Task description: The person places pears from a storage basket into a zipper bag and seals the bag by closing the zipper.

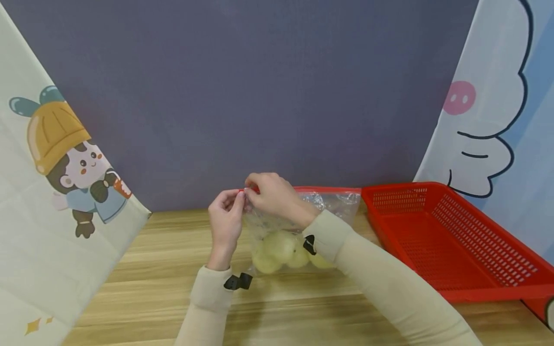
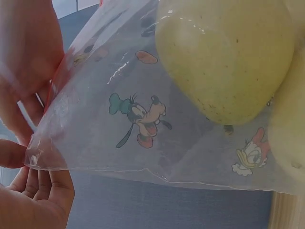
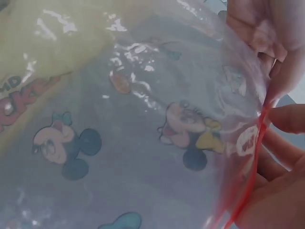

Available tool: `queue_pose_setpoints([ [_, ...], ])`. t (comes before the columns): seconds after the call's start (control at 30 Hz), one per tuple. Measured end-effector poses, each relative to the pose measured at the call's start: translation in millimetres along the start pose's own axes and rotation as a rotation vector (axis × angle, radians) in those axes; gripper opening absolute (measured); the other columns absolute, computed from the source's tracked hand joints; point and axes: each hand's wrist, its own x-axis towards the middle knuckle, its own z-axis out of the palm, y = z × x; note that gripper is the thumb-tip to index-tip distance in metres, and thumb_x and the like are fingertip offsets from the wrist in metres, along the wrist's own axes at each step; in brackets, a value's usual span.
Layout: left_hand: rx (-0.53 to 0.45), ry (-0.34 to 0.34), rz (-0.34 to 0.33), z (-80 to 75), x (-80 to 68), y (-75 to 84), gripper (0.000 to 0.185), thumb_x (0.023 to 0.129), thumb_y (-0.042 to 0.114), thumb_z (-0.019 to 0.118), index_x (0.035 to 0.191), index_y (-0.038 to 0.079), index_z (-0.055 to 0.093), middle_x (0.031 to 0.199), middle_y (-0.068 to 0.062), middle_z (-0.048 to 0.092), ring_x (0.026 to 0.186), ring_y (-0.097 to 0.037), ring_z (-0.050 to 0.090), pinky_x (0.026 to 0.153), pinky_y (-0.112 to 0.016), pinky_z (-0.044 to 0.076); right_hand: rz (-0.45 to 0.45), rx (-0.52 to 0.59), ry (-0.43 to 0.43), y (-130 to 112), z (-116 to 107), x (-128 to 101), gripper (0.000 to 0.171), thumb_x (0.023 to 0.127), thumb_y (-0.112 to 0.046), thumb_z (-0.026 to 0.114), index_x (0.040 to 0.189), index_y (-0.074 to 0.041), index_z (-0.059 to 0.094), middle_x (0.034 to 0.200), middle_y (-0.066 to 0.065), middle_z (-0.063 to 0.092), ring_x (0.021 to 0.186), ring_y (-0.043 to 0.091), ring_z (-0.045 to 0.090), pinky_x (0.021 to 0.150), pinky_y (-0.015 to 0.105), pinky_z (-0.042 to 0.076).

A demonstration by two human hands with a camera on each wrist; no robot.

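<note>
A clear plastic zip bag (image 1: 335, 202) with a red seal strip and cartoon prints stands on the wooden table (image 1: 151, 283), holding several pale yellow-green round fruits (image 1: 279, 245). My left hand (image 1: 226, 218) pinches the bag's top left corner. My right hand (image 1: 272, 194) pinches the red strip right beside it. In the left wrist view the bag (image 2: 143, 119) fills the frame with one fruit (image 2: 224, 57) behind the film and my left hand (image 2: 33, 157) at its corner. The right wrist view shows the printed film (image 3: 143, 143) and my right hand (image 3: 276, 133) pinching the red seal strip (image 3: 252, 162).
A red perforated plastic basket (image 1: 450, 240) sits on the table to the right of the bag. A dark grey backdrop (image 1: 259, 96) rises behind, with cartoon-printed cloths at the left (image 1: 56, 192) and right (image 1: 497, 105).
</note>
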Motion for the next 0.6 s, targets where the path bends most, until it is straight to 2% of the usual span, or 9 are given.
queue_pose_setpoints([
  [0.13,0.01,0.012,0.004,-0.2,0.2,-0.7,0.017,0.099,0.002,0.064,0.102,-0.015,0.064,0.085,-0.009,0.07,0.069,-0.011,0.066,0.061,-0.021,0.06,-0.01,0.015,-0.01,-2.8,1.5,1.5,0.019,0.104,-0.02,0.057,0.113,-0.01,0.071,0.098,0.002,0.071,0.066,0.011,0.06,0.056,0.025,0.051],
  [0.37,0.086,0.03,0.026,-1.3,0.7,0.2,0.015,0.098,0.003,0.067,0.1,-0.012,0.066,0.087,-0.02,0.069,0.068,-0.009,0.065,0.059,-0.019,0.057,-0.012,-0.031,-0.018,-3.5,2.3,2.1,0.016,0.105,-0.019,0.057,0.109,-0.011,0.071,0.098,0.002,0.07,0.075,0.011,0.061,0.065,0.026,0.053],
  [0.6,0.065,0.023,0.018,-1.5,-0.5,1.2,0.016,0.099,0.003,0.065,0.1,-0.012,0.065,0.087,-0.019,0.068,0.067,-0.01,0.064,0.058,-0.019,0.057,-0.008,-0.069,-0.009,-3.8,3.1,1.9,0.014,0.105,-0.018,0.057,0.107,-0.01,0.069,0.094,0.002,0.069,0.073,0.013,0.06,0.065,0.028,0.053],
])
